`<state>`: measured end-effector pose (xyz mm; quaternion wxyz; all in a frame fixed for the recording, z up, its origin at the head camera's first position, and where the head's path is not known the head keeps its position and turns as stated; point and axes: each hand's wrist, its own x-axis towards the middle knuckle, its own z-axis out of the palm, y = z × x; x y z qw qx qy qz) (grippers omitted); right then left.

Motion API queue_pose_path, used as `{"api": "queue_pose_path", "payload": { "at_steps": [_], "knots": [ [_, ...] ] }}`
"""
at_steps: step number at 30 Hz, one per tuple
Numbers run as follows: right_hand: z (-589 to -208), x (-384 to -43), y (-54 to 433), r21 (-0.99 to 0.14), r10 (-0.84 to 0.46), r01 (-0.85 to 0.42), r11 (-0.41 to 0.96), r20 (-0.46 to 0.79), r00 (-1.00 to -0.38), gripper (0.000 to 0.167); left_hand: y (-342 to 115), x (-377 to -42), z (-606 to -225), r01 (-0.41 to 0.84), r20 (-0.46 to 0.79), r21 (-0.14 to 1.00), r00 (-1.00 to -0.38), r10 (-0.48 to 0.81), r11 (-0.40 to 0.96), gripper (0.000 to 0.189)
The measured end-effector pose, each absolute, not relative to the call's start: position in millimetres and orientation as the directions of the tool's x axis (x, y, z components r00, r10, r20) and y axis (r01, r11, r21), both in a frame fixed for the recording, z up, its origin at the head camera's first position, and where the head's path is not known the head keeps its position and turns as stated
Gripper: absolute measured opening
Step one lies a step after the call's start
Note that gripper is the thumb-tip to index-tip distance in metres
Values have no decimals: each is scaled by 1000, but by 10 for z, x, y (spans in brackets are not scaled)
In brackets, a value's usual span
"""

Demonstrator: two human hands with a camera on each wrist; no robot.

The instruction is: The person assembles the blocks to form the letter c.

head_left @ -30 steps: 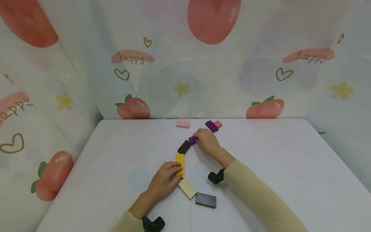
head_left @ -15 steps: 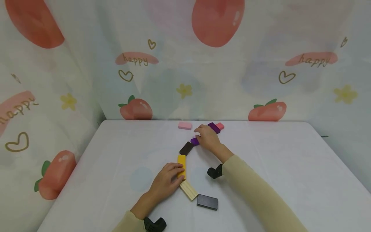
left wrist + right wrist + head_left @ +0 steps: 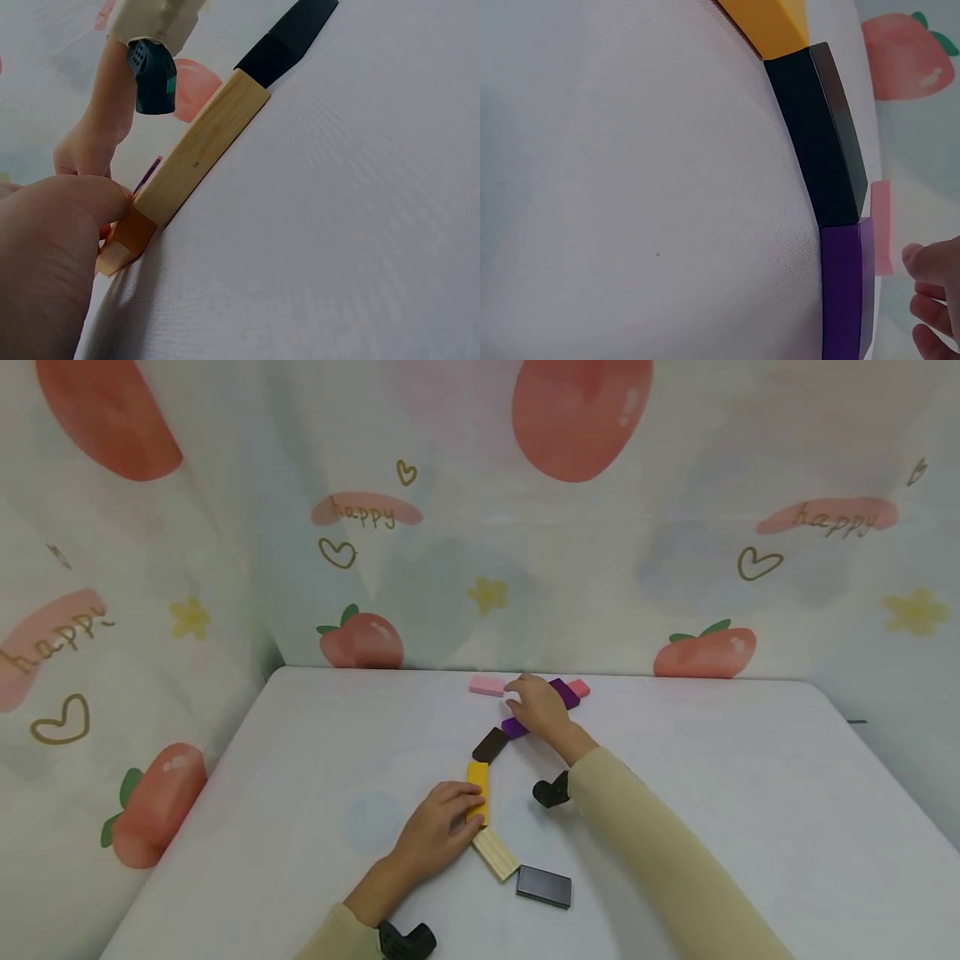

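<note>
My left hand point(image 3: 435, 828) holds the yellow block point(image 3: 477, 797) on the white table, fingertips over it and thumb at its near end. Beyond it, a dark brown block point(image 3: 491, 746) and a purple block point(image 3: 514, 727) continue a curved row, touching end to end in the right wrist view. Toward me, the row runs on through a pale wooden block point(image 3: 495, 854) and a dark grey block point(image 3: 543, 887). My right hand point(image 3: 542, 710) hovers beyond the row with thumb and forefinger apart, holding nothing. Its fingertips are nearest a light pink block point(image 3: 487, 685).
Partly behind my right hand lies another purple block point(image 3: 565, 693), with a coral-pink block point(image 3: 578, 687) against it. The table's point(image 3: 697, 793) far edge meets a printed cloth backdrop point(image 3: 585, 560). Black wrist cameras point(image 3: 552, 790) hang at both sleeves.
My right hand has let go of the near purple block and moved away from me, toward the light pink block. My left hand stays at the yellow block. The head view has shifted slightly.
</note>
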<state>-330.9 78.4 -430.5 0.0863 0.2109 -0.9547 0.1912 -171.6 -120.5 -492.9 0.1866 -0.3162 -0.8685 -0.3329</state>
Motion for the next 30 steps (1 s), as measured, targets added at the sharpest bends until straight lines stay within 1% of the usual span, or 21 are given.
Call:
{"api": "queue_pose_path", "payload": {
  "at_steps": [4, 8, 16, 21, 25, 30],
  "knots": [
    [-4311, -3364, 739, -342, -360, -413, 844, 210, -909, 22, -1218, -1709, -4913, 661, 520, 470, -743, 422, 585, 23],
    [-4329, -3422, 703, -334, -366, -418, 845, 209, -907, 22, -1228, -1707, -4910, 659, 516, 471, -745, 423, 587, 24],
    [-4339, -3525, 625, -328, -364, -415, 849, 208, -908, 23, -1230, -1727, -4925, 694, 555, 454, -710, 432, 558, 23],
    [-4362, -3580, 583, -329, -358, -401, 855, 185, -915, 22, -1222, -1744, -4940, 714, 568, 421, -688, 451, 559, 23],
    [-4390, -3631, 546, -322, -365, -404, 856, 177, -914, 20, -1225, -1744, -4935, 716, 574, 414, -684, 449, 562, 23],
    [-4407, -3678, 512, -341, -375, -414, 844, 177, -910, 19, -1236, -1748, -4918, 710, 568, 423, -692, 445, 563, 23]
  ]
}}
